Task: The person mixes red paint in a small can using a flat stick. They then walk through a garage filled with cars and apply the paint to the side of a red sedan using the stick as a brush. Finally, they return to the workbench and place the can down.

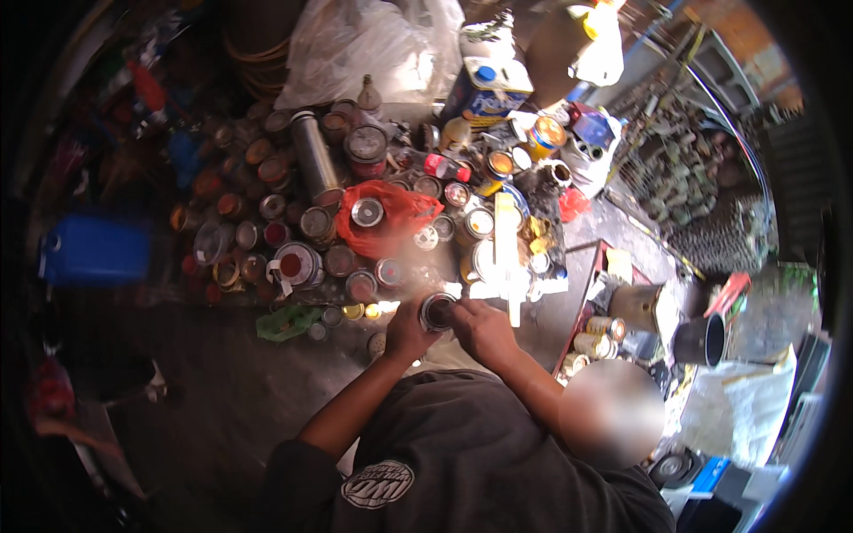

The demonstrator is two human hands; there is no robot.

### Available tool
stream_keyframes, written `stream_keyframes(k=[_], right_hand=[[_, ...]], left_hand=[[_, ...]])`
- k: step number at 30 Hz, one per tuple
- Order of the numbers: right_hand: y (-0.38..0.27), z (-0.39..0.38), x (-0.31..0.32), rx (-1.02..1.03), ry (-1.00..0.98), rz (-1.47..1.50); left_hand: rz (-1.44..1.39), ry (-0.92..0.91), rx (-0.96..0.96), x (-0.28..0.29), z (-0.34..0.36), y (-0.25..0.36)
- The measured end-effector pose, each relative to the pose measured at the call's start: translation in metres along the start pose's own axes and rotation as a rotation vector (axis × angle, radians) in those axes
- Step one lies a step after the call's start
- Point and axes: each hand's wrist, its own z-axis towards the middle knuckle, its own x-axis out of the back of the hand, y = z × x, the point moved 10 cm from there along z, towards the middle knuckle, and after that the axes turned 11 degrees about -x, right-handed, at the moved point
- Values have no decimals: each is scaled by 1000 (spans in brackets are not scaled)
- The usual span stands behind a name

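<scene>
Low in the middle, my left hand [411,327] is wrapped around the side of a small open metal can [439,311] with a dark inside. My right hand [480,330] has its fingers bent at the can's right rim; whether they also grip something small there is hidden. Just beyond my hands stand small paint cans [361,285]. A red plastic bag [400,222] with a silver can [367,211] on it lies farther back. A pale wooden strip [509,266] runs front to back on the right of them.
Crowded cans, a steel cylinder [313,155] and clear plastic sheeting [364,49] cover the back. A blue container [93,253] is at left, above another person's arm [80,433]. A black bucket [699,338] and heaped mesh [711,240] are at right.
</scene>
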Motion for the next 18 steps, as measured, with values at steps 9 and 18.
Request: stream_keyframes(k=[9,18], right_hand=[[-27,-67,-17,-239,114,-2],[-43,-111,-17,-426,183,3]], left_hand=[[-81,-146,-171,18,-31,30],[-158,-279,-294,7,-47,46]])
